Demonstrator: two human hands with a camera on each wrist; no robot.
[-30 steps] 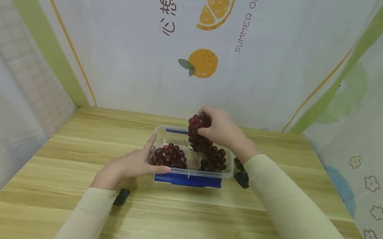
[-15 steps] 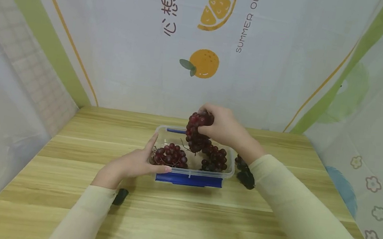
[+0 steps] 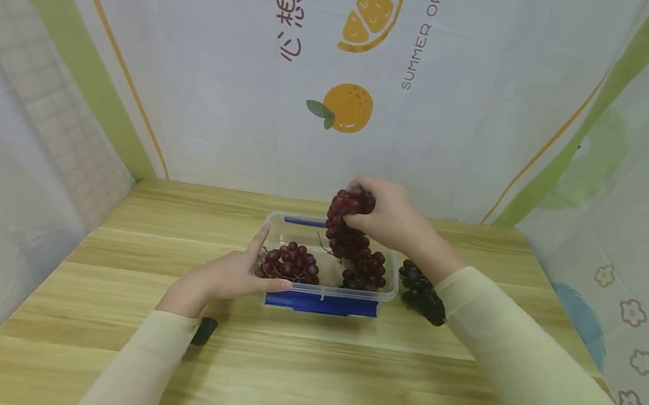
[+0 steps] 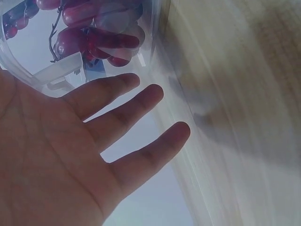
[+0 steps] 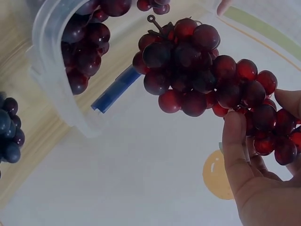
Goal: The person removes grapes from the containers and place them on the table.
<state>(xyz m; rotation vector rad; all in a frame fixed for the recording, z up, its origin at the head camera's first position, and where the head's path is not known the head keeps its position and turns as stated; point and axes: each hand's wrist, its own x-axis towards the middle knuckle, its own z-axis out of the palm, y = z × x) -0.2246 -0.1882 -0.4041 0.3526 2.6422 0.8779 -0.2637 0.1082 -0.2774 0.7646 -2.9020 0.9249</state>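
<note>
Clear container (image 3: 349, 294), blue clip (image 3: 320, 304) at its front: one grape bunch (image 3: 291, 263) lay inside at left, another (image 3: 370, 269) inside at right. Right hand (image 3: 390, 213): fingers and thumb were clamped on a red bunch (image 3: 341, 226), raised over the container's back right. Left hand (image 3: 229, 277): fingers were straight and apart, touching the container's left end. Dark grapes (image 3: 422, 295): lay just right of the container.
</note>
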